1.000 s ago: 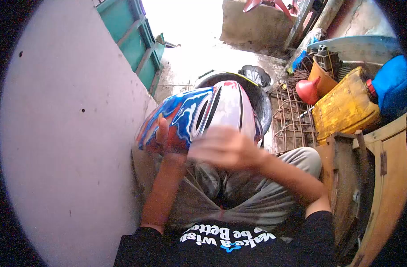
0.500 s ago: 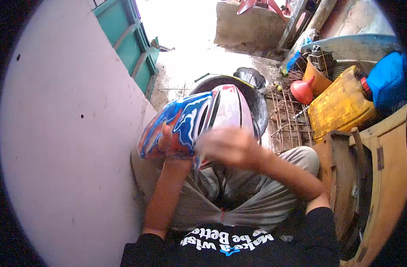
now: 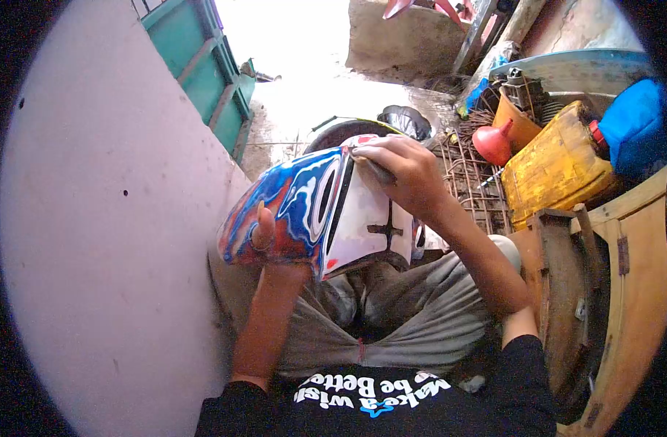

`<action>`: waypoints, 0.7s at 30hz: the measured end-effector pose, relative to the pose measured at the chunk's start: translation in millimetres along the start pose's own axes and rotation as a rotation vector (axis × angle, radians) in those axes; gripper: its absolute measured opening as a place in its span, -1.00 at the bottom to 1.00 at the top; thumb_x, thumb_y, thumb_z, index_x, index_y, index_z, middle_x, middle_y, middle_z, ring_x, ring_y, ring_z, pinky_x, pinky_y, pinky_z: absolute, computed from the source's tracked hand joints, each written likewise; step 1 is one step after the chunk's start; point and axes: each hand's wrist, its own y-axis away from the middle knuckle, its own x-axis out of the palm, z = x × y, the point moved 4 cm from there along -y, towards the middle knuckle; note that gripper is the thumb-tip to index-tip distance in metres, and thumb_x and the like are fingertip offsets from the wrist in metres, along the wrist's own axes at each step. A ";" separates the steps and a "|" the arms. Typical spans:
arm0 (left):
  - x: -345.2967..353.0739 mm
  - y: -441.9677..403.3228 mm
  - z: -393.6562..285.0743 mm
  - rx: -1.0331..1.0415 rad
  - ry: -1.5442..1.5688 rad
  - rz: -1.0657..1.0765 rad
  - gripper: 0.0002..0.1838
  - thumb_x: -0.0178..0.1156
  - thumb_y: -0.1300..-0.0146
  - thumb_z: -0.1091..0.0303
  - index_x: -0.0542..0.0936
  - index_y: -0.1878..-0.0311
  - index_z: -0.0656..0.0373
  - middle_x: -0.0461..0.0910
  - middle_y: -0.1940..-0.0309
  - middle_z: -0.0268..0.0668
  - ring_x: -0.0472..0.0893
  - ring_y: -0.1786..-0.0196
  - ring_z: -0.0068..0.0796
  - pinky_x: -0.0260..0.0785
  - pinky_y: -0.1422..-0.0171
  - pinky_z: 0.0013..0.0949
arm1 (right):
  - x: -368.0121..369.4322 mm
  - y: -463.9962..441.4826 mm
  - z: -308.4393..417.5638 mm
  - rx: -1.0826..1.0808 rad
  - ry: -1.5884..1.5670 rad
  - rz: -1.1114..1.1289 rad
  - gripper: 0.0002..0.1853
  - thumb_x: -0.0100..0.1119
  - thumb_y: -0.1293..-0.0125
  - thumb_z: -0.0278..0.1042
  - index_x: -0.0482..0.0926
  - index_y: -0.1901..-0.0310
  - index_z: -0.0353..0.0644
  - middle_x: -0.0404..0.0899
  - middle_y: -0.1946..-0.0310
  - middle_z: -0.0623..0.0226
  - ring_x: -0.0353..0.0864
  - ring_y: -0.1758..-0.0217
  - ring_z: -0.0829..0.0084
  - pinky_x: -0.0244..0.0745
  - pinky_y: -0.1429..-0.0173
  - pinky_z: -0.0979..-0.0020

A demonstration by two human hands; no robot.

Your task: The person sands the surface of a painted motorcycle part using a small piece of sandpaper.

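A glossy painted shell, shaped like a helmet or a vehicle fairing (image 3: 275,197), rests over my lap. Blue, red and white swirls cover its left part; its right part is white with black edging and a black cross-shaped mark. My left hand (image 3: 264,229) grips the swirled part, thumb on top, the other fingers hidden by the shell. On the far end of the white part, my right hand (image 3: 410,171) presses down with fingers bent together. A small dark grey piece (image 3: 381,172) shows under those fingers; its kind is unclear.
A dark basin (image 3: 340,131) stands beyond the shell. At right are a rusty wire grid (image 3: 479,193), a red funnel (image 3: 493,143), a yellow jerrycan (image 3: 559,171) and wooden furniture (image 3: 632,255). A white wall (image 3: 115,240) rises close on my left.
My right hand, blurred before and near the shell's close edge, has moved away from me to its far end, uncovering the white panel and black mark. The left hand keeps its hold.
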 end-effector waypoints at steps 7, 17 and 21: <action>-17.9 -1.3 5.7 -0.036 0.257 0.087 0.13 0.42 -0.19 -0.36 0.28 -0.55 0.36 0.48 -0.43 0.07 0.60 -0.37 -0.01 0.48 -0.48 0.04 | 7.0 1.3 31.6 -0.235 -0.070 0.026 -0.80 0.28 -0.30 -0.39 0.76 0.06 -0.01 0.79 0.03 0.29 0.75 -0.18 0.30 0.66 -0.29 0.21; -12.5 -2.7 -1.0 -0.011 -0.027 -0.036 0.13 0.41 -0.17 -0.39 0.31 -0.54 0.31 0.52 -0.41 -0.01 0.58 -0.38 -0.05 0.45 -0.51 0.02 | 0.5 -1.1 23.4 -0.147 -0.012 0.040 -0.76 0.25 -0.36 -0.34 0.76 -0.02 -0.02 0.80 0.01 0.31 0.80 -0.06 0.35 0.69 -0.19 0.22; -16.3 -6.0 6.4 -0.017 0.120 0.034 0.12 0.39 -0.19 -0.39 0.30 -0.56 0.31 0.51 -0.42 0.01 0.59 -0.38 -0.03 0.46 -0.49 0.03 | 4.8 1.3 42.1 -0.181 -0.033 -0.028 -0.73 0.24 -0.39 -0.35 0.75 -0.07 -0.06 0.79 -0.06 0.27 0.79 -0.10 0.32 0.69 -0.24 0.21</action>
